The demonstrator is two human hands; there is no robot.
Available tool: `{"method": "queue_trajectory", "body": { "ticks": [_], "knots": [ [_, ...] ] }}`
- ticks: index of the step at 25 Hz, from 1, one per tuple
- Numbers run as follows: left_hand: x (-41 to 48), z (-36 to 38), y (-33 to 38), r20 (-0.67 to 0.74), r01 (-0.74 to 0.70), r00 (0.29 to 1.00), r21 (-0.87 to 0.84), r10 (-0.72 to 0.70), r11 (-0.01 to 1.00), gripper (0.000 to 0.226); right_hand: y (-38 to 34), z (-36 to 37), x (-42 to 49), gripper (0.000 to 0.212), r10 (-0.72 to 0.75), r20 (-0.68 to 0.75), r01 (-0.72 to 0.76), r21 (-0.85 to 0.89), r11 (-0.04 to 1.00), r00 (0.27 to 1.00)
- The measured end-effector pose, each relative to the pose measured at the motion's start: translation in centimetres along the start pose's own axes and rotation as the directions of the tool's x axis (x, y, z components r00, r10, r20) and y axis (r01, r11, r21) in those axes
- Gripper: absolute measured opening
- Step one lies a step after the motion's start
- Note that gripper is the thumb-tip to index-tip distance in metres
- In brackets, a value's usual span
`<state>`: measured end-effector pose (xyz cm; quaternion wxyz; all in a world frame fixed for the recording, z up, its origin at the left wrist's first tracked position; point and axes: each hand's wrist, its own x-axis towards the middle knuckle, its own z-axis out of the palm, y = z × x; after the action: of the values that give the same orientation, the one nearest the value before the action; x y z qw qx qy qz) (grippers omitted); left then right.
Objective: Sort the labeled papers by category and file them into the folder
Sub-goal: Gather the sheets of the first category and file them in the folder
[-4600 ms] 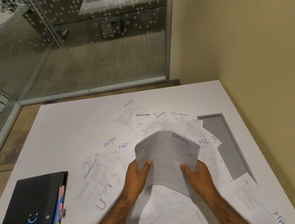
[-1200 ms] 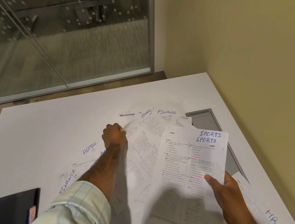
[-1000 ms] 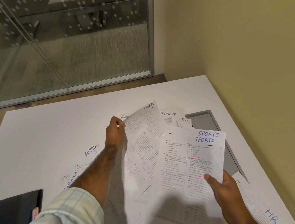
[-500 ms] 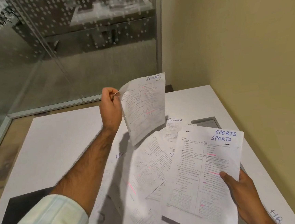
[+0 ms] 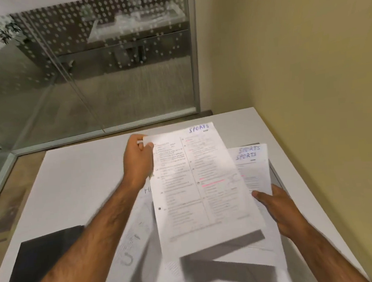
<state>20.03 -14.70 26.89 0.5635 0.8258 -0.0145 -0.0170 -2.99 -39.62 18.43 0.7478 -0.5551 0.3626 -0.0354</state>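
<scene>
My left hand (image 5: 138,158) pinches the top left corner of a printed sheet labeled SPORTS (image 5: 197,180), held above the table and lying partly over the stack in my other hand. My right hand (image 5: 274,205) grips a small stack of SPORTS sheets (image 5: 255,164) at its right edge, thumb on top. More labeled papers (image 5: 135,239) lie spread on the white table (image 5: 78,179) beneath, mostly hidden by my arms and the held sheets. The black folder (image 5: 40,261) lies at the table's near left.
A yellow wall runs along the table's right side. A grey cable hatch (image 5: 274,175) peeks out behind the held stack. A glass partition stands beyond the table's far edge.
My left hand picked a SPORTS sheet off the spread, lifted it high, then brought it down and right onto the stack in my right hand.
</scene>
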Motion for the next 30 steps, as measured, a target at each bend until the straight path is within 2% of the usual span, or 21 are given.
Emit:
{"method": "queue_trajectory", "body": {
  "ticks": [2, 4, 8, 9, 10, 11, 12, 13, 14, 15, 16, 17, 18, 19, 20, 21, 23, 26, 30],
  "knots": [
    [-2.6, 1.1, -2.0, 0.069, 0.043, 0.997, 0.052, -0.047, 0.998, 0.019, -0.5, 1.3, -1.4, 0.03, 0.029, 0.127, -0.031, 0.017, 0.999, 0.992],
    [-4.4, 1.7, -3.8, 0.096, 0.069, 0.992, 0.08, -0.077, 0.994, 0.022, -0.9, 2.4, -2.7, 0.025, 0.057, 0.188, -0.066, 0.044, 0.997, 0.98],
    [-7.7, 1.4, -5.2, 0.043, 0.145, 0.988, 0.108, -0.15, 0.984, 0.043, -0.4, 3.5, -4.3, 0.028, 0.115, 0.301, -0.164, 0.143, 0.976, 0.947],
    [-8.7, 0.9, -5.5, 0.054, 0.213, 0.975, 0.049, -0.216, 0.976, 0.051, -0.2, 3.5, -4.5, 0.03, 0.123, 0.307, -0.169, 0.128, 0.977, 0.944],
    [-9.8, 0.3, -5.9, 0.116, 0.311, 0.946, -0.075, -0.301, 0.947, 0.057, 0.0, 3.5, -4.7, 0.031, 0.123, 0.317, -0.168, 0.118, 0.979, 0.94],
    [-11.0, -0.4, -6.4, 0.25, 0.442, 0.888, -0.231, -0.386, 0.867, 0.056, -0.1, 3.6, -5.1, 0.031, 0.127, 0.332, -0.17, 0.104, 0.98, 0.935],
    [-12.3, -0.9, -6.9, 0.428, 0.585, 0.792, -0.326, -0.435, 0.743, 0.049, -0.3, 3.7, -5.4, 0.029, 0.123, 0.328, -0.161, 0.089, 0.983, 0.937],
    [-13.8, -1.3, -7.1, 0.561, 0.681, 0.704, -0.356, -0.436, 0.64, 0.041, -0.5, 3.8, -5.6, 0.024, 0.115, 0.302, -0.128, 0.023, 0.992, 0.946],
    [-15.2, -1.5, -7.2, 0.615, 0.711, 0.669, -0.364, -0.417, 0.602, 0.035, -0.7, 4.0, -5.7, 0.019, 0.116, 0.254, -0.098, -0.084, 0.992, 0.96],
    [-16.2, -1.3, -7.2, 0.602, 0.692, 0.688, -0.376, -0.406, 0.616, 0.032, -0.9, 4.2, -5.7, 0.024, 0.127, 0.172, -0.091, -0.205, 0.975, 0.977],
    [-17.0, -1.0, -7.2, 0.548, 0.636, 0.742, -0.391, -0.386, 0.665, 0.03, -0.7, 4.2, -5.6, 0.035, 0.148, 0.101, -0.12, -0.239, 0.964, 0.984],
    [-17.3, -0.8, -7.1, 0.472, 0.556, 0.806, -0.397, -0.357, 0.73, 0.029, -0.6, 4.1, -5.5, 0.044, 0.163, 0.087, -0.144, -0.194, 0.97, 0.983],
    [-17.5, -0.8, -6.7, 0.404, 0.471, 0.859, -0.385, -0.314, 0.793, 0.028, -0.5, 4.2, -5.6, 0.046, 0.157, 0.135, -0.14, -0.126, 0.982, 0.978],
    [-17.5, -1.0, -6.3, 0.35, 0.399, 0.896, -0.363, -0.273, 0.842, 0.026, -0.6, 4.5, -5.8, 0.039, 0.117, 0.209, -0.106, -0.064, 0.992, 0.971],
    [-17.4, -1.3, -6.1, 0.324, 0.337, 0.919, -0.344, -0.227, 0.876, 0.025, -0.4, 4.7, -5.9, 0.028, 0.056, 0.257, -0.039, -0.072, 0.997, 0.965],
    [-17.2, -1.7, -6.0, 0.309, 0.292, 0.932, -0.322, -0.191, 0.901, 0.023, -0.2, 5.0, -5.8, 0.021, -0.018, 0.267, 0.058, -0.144, 0.988, 0.963],
    [-16.9, -2.1, -6.1, 0.319, 0.237, 0.937, -0.288, -0.141, 0.928, 0.02, 0.1, 5.8, -5.7, 0.026, -0.107, 0.204, 0.17, -0.325, 0.93, 0.973],
    [-17.3, -2.1, -6.9, 0.285, 0.184, 0.953, -0.294, -0.097, 0.938, 0.025, 1.0, 6.9, -5.8, 0.024, -0.156, 0.107, 0.183, -0.32, 0.93, 0.982],
    [-18.0, -2.3, -9.2, 0.233, 0.154, 0.969, -0.31, -0.083, 0.938, 0.03, 3.3, 7.5, -5.7, 0.022, -0.218, 0.068, 0.228, -0.337, 0.913, 0.974]
  ]
}}
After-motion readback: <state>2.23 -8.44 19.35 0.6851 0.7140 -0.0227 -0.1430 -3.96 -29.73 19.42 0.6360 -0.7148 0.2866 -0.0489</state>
